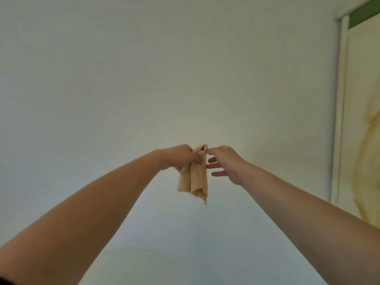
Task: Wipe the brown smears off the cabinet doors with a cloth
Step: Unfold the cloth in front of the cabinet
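Pale wall behind hand-held cloth

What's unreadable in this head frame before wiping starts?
- Brown smears: none can be made out on the pale surface; view is soft.
- Left hand fingers: hidden behind the cloth.
- Right hand fingertip contact with cloth top: too small to tell.
- Door: cut by right edge, blurred.
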